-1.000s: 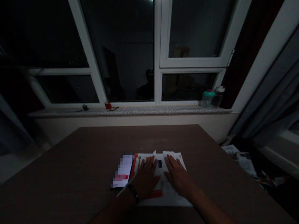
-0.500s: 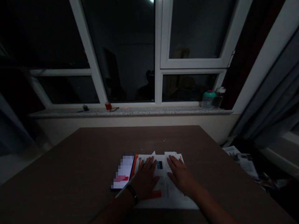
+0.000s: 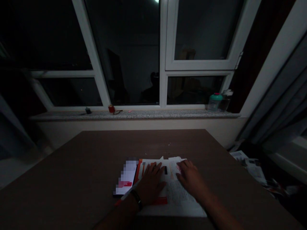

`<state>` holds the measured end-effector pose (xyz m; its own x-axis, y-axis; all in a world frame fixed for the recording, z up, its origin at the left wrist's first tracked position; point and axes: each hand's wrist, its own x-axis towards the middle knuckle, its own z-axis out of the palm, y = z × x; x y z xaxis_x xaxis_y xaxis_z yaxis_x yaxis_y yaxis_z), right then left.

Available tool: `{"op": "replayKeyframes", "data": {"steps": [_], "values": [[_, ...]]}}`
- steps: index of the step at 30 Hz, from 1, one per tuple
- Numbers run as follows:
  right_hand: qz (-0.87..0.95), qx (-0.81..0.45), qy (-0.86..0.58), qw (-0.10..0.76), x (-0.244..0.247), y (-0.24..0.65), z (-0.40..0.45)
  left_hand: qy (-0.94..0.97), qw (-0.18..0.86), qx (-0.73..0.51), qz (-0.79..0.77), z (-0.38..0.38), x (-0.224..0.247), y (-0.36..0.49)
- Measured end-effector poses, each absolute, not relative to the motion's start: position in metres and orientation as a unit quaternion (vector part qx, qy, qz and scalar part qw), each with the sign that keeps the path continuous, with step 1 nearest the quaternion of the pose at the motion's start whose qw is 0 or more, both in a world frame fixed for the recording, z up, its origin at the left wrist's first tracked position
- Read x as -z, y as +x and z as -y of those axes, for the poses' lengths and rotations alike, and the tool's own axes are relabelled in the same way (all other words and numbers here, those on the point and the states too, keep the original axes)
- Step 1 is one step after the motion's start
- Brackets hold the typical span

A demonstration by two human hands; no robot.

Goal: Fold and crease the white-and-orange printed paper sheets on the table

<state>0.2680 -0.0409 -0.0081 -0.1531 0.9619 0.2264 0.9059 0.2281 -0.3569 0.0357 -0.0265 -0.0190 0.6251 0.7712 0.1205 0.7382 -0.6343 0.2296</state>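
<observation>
Printed sheets of paper [image 3: 176, 195] with orange and red parts lie on the brown table [image 3: 96, 143] near its front. My left hand [image 3: 151, 183] rests on their left part with its fingers spread, a dark band on the wrist. On the right part of the paper is my right hand [image 3: 190, 179], its fingers bent and drawn closer together; what is under its fingertips cannot be made out. A phone [image 3: 127, 179] with a lit, partly blurred screen lies just left of the papers, beside my left hand.
Behind the table, a stone windowsill [image 3: 146, 114] holds a red jar [image 3: 111, 109], a small dark object [image 3: 88, 110] and a teal-lidded bottle [image 3: 215, 101] beside a clear one. Papers [image 3: 255, 171] lie low at the right, beyond the table edge.
My right hand has moved slightly right, and its fingers have gone from stretched flat to bent. My left hand has shifted slightly right. More print shows between the hands.
</observation>
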Motion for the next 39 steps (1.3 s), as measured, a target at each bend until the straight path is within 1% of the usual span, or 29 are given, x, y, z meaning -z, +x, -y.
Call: {"op": "replayKeyframes", "data": {"steps": [11, 18, 25, 31, 39], "values": [[0.759, -0.046, -0.614, 0.213, 0.016, 0.272, 0.037, 0.892, 0.091, -0.082, -0.436, 0.027, 0.018, 0.034], [0.756, -0.032, -0.611, 0.233, 0.017, 0.256, 0.041, 0.886, 0.098, -0.073, -0.447, 0.030, 0.015, 0.038], [0.775, -0.061, -0.588, 0.222, 0.028, 0.253, 0.038, 0.887, 0.095, -0.070, -0.446, 0.030, 0.017, 0.037], [0.773, -0.090, -0.599, 0.188, 0.019, 0.265, 0.037, 0.888, 0.089, -0.066, -0.447, 0.029, 0.018, 0.036], [0.752, -0.046, -0.644, 0.133, 0.011, 0.270, 0.041, 0.888, 0.086, -0.061, -0.448, 0.029, 0.018, 0.036]]}}
